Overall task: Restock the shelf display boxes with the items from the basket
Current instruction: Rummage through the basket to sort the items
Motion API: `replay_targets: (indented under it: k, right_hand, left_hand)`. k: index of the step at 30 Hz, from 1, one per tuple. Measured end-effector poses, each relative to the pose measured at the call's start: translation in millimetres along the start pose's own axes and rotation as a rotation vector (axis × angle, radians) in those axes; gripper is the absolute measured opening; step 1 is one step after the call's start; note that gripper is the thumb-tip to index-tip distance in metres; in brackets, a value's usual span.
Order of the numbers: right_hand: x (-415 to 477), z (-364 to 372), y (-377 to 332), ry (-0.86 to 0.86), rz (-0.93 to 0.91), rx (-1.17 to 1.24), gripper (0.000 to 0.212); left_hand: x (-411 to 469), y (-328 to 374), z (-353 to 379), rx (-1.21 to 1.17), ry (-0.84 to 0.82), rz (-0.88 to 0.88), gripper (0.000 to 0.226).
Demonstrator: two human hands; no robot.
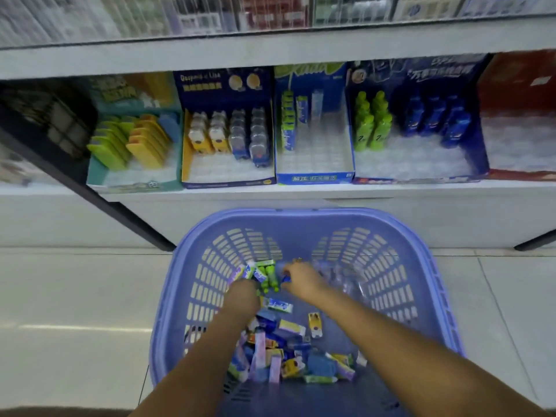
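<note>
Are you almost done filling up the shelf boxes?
Not yet. The display boxes hold some things but show bare white trays. Both hands are in the basket: the left hand grips green bottles, and the right hand seems to pinch a small blue item. A big pile is still left.

one wide-angle view, worn on your head, facing forward and steeply down. it looks from right over the basket (301,216), which fills the lower middle of the frame; the items (279,350) in it are near enough to tell apart by colour. your forearms (376,335) enter from the bottom edge and reach to your left hand (242,291) and right hand (301,279) inside it. the shelf (210,194) with its display boxes (314,177) crosses the upper half, close ahead, seen from above. floor (75,296) shows on either side. the topmost rows (270,13) are blurred.
</note>
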State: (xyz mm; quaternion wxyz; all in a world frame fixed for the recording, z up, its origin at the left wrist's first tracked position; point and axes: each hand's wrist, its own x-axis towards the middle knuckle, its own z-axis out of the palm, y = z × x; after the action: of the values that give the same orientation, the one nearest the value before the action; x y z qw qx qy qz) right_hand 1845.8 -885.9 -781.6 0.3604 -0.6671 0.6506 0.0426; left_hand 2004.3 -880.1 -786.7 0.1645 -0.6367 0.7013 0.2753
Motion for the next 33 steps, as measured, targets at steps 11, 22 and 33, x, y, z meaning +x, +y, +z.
replay_targets:
  k: [11, 22, 33]
  right_hand:
    - [53.5, 47.4, -8.7, 0.083, 0.218, -0.027, 0.034]
    - [14.5, -45.7, 11.3, -0.415, 0.139, 0.714, 0.016]
    - [-62.5, -128.0, 29.0, -0.274, -0.027, 0.856, 0.010]
  left_hand:
    - [42.5, 7.8, 35.1, 0.093, 0.096, -0.281, 0.028]
    - [40.5, 21.7, 30.2, -0.221, 0.128, -0.389, 0.046]
    - [26.9, 36.1, 28.7, -0.276, 0.065, -0.378, 0.055]
